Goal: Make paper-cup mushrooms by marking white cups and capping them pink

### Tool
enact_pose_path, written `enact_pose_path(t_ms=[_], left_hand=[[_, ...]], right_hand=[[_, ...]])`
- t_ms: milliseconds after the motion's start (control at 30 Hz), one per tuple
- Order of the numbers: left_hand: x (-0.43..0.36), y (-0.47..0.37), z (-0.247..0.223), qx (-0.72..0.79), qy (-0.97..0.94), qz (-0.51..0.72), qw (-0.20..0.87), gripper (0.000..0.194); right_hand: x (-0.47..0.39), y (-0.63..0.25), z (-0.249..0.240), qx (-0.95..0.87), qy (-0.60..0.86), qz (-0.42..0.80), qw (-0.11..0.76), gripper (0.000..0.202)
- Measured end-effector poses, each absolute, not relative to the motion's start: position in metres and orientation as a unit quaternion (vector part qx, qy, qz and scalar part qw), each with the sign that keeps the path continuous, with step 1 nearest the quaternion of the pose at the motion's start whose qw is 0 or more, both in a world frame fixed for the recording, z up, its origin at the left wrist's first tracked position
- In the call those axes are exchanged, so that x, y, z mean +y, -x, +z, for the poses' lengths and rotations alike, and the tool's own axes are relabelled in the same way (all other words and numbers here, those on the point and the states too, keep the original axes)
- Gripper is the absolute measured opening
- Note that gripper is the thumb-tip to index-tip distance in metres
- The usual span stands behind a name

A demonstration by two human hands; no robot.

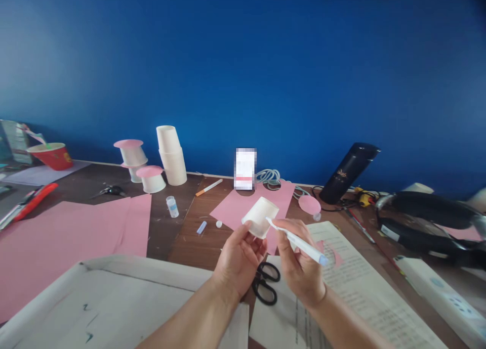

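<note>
**White paper cup [261, 213] in one hand, slim white marker with a pale blue end [306, 246] in the other**

From the head view, I see the cup held tilted above the pink paper sheet [228, 207], in front of the upright phone [245, 168]. The left hand [239, 260] is partly closed on the cup's lower edge, thumb on the near side and the other fingers curled beneath. The right hand [299, 268] has its fingers closed round the marker in a writing grip, its tip at or just beside the cup's wall; I can't tell whether they touch.

To work neatly here, I'd brace the cup from behind without squeezing, since thin paper would probably dent. A light, even stroke should suit the curved wall, and turning the cup with the left fingers seems better than stretching the right wrist. I'd steady the right hand against the left and keep skin off wet ink, which could smear.

The black-handled scissors [267, 283] lie just below the hands, so both wrists are best kept raised. The small pale blue plastic cap [201, 227] lies on the dark wooden table [190, 248], left of the cup.
</note>
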State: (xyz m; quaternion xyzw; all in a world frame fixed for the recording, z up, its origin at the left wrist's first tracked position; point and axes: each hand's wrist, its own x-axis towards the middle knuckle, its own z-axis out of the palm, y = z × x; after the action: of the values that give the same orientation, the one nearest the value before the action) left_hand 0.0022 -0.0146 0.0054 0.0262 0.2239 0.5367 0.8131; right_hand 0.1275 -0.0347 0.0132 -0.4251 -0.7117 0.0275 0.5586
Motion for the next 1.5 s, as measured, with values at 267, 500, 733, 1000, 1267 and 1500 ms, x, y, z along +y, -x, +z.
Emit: enact_pose_path(t_ms=[267,500,733,1000,1267,1500], left_hand=[[-0.016,-0.002,0.007,0.235,-0.026,0.538,0.809,0.012],[-0.019,-0.004,0.011,0.263,-0.057,0.552,0.789,0.017],[-0.021,-0.005,0.008,0.296,-0.155,0.575,0.747,0.022],[-0.022,-0.011,0.0,0.386,-0.256,0.519,0.718,0.037],[-0.025,-0.011,0.006,0.387,-0.268,0.512,0.718,0.037],[-0.026,-0.011,0.001,0.377,-0.283,0.504,0.724,0.036]], right_hand=[[-0.034,-0.126,0.014,-0.691,0.454,0.003,0.562,0.021],[-0.018,-0.139,0.013,-0.588,0.527,0.0,0.614,0.029],[-0.008,-0.158,0.025,-0.575,0.561,-0.025,0.595,0.031],[-0.002,-0.198,0.039,-0.66,0.667,-0.138,0.318,0.047],[0.006,-0.21,0.01,-0.699,0.707,-0.047,0.098,0.051],[0.004,-0.209,0.004,-0.709,0.699,-0.033,0.093,0.045]])
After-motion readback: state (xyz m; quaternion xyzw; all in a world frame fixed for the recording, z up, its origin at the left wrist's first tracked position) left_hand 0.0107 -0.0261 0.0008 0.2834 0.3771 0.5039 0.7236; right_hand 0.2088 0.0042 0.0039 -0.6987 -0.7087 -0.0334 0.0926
